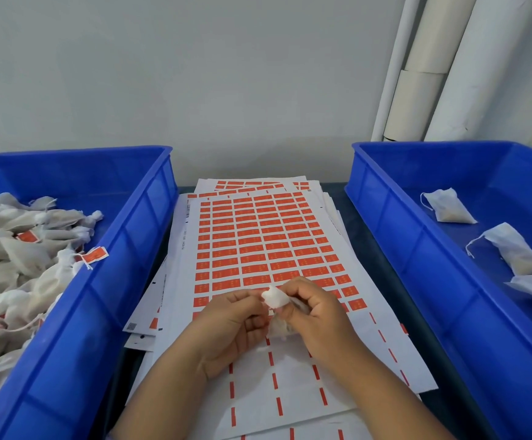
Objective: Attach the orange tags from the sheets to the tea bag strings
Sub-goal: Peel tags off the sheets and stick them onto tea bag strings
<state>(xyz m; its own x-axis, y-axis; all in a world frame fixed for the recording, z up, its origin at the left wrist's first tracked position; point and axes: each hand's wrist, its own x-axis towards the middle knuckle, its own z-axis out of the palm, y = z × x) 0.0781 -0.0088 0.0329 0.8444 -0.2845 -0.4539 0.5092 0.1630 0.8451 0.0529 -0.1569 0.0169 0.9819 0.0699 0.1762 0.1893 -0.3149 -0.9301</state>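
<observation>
Fingers of left hand [231,323] and right hand [317,312] curled, pinching tea bag [275,296] between fingertips. Orange tags [258,249] just beyond fingertips, rows crosswise on sheet [290,385]; both hands equally near.

A white tea bag [276,297] is held above the near part of the top sheet [268,249], its gathered neck bunched upward and its body hanging down behind the fingers. Its string cannot be made out. The top sheet lies on a loose, fanned stack of white sheets between two blue bins. Rows of orange tags [258,239] fill its far and middle part; the near part is peeled, with only thin orange strips left. Tagged tea bags [20,265] lie heaped in the left bin, a few orange tags showing among them. Untagged tea bags [448,206] lie spread apart in the right bin.
</observation>
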